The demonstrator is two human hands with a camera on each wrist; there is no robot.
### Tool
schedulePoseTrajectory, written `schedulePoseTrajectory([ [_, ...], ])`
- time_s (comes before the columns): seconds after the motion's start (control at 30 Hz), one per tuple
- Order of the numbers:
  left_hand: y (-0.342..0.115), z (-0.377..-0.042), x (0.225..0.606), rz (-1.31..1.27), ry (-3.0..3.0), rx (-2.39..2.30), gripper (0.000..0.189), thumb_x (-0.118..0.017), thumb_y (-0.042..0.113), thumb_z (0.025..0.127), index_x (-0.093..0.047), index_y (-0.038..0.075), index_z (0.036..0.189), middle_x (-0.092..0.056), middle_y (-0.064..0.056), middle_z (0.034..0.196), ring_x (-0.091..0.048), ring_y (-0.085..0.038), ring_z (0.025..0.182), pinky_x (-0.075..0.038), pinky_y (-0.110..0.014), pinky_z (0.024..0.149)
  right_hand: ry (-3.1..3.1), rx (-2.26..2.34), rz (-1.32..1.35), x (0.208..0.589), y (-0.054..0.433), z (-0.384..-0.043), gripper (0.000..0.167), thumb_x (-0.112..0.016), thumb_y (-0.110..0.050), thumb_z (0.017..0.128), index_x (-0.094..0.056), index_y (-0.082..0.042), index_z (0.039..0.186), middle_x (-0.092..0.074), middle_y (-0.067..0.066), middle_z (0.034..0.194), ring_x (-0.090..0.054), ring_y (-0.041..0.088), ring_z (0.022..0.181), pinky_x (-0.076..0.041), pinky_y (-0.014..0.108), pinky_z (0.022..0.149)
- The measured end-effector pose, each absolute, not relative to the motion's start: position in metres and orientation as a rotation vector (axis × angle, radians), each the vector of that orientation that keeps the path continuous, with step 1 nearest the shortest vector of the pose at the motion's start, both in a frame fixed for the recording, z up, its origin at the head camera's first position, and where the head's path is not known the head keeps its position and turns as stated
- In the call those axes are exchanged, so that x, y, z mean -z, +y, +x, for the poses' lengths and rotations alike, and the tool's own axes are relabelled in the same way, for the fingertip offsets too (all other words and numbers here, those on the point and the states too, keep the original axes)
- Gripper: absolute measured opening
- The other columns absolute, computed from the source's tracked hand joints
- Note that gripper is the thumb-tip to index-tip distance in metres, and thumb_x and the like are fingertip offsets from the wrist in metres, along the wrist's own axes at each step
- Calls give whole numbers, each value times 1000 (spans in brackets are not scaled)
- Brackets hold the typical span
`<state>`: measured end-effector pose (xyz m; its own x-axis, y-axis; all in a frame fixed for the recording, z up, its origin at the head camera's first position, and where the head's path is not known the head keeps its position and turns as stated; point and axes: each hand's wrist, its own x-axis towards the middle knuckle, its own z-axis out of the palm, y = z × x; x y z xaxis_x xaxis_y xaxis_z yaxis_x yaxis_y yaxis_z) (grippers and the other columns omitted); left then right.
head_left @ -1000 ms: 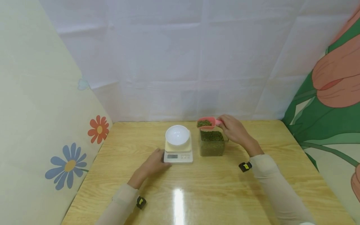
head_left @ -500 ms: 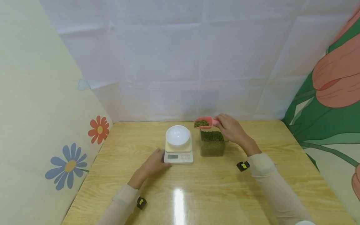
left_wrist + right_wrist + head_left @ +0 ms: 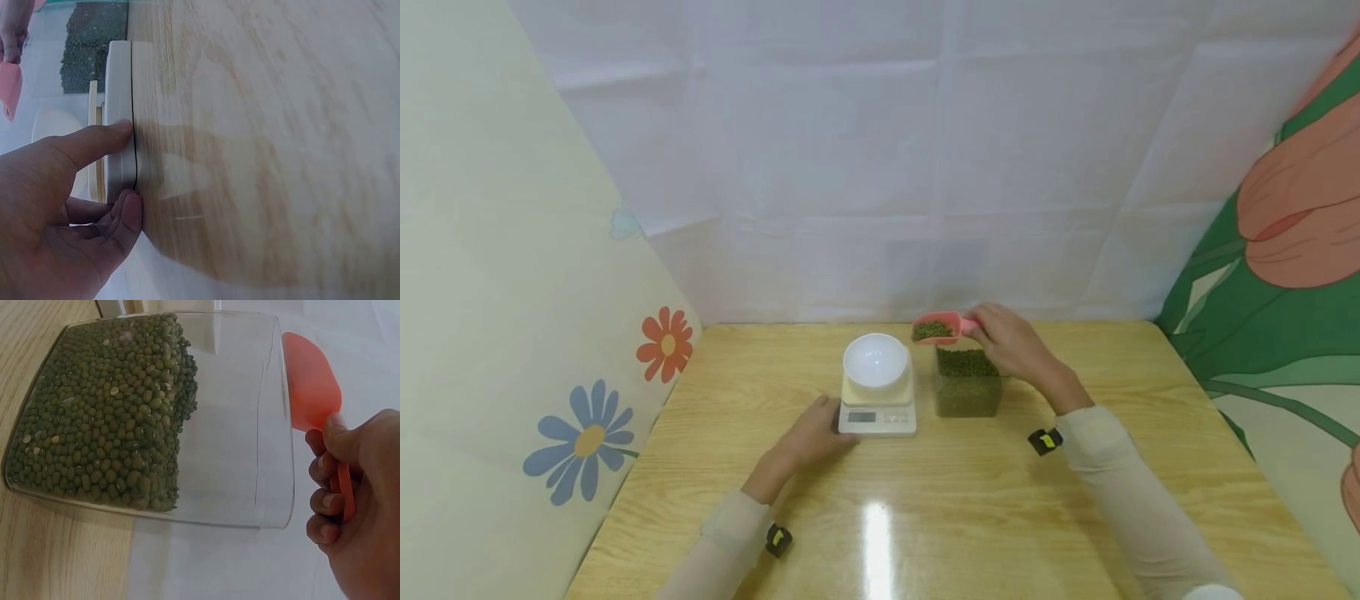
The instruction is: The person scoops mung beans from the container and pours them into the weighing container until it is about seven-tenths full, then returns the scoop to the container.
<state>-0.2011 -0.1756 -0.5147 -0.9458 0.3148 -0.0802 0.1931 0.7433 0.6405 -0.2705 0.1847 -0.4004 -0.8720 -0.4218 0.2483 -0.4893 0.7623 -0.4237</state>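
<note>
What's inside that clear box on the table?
Small green beans fill the lower part of the clear box; whatever lies deeper in the pile is covered by the outer ones.

Wood-grain table point(image 3: 970, 500), bright glare streak point(image 3: 877, 550); creased white sheet point(image 3: 820, 150) behind; flowered left wall point(image 3: 482, 275), flowered right wall point(image 3: 1292, 333).

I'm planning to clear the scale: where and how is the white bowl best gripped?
Probably pinch the white bowl by its left rim, from above left: its upward-facing mouth should admit a fingertip, while the loaded scoop and bean container are on its right.
</note>
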Motion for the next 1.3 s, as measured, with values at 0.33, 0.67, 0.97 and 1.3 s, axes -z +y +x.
schedulePoseTrajectory([
  [0.33,-176,-201,515,400,2756,-976,61,-87,26,90,-63,4,141,-60,-7,110,-54,-20,100,-55,-48,102,-2817,-716,770,399,177,-271,22,-60,-19,109,-69,-1,117,-71,14,108,-64,31,98,-56,49,88],
  [0.67,-176,-199,513,397,2755,-976,63,-87,26,90,-62,3,143,-61,-8,112,-56,-21,101,-55,-49,104,-2813,-709,803,399,170,-275,23,-60,-19,109,-69,-1,119,-73,15,111,-67,33,103,-57,52,93],
  [0.97,-176,-200,514,383,2761,-963,63,-86,26,90,-62,3,143,-61,-9,114,-56,-22,103,-55,-50,106,-2828,-690,821,398,164,-277,25,-61,-21,108,-68,-1,120,-72,15,111,-67,33,104,-58,51,94],
  [1.3,-176,-202,517,404,2769,-974,61,-87,26,89,-64,4,141,-62,-8,113,-56,-21,102,-55,-49,103,-2826,-683,857,398,159,-278,26,-61,-22,108,-69,0,120,-73,15,113,-67,33,106,-58,51,97],
])
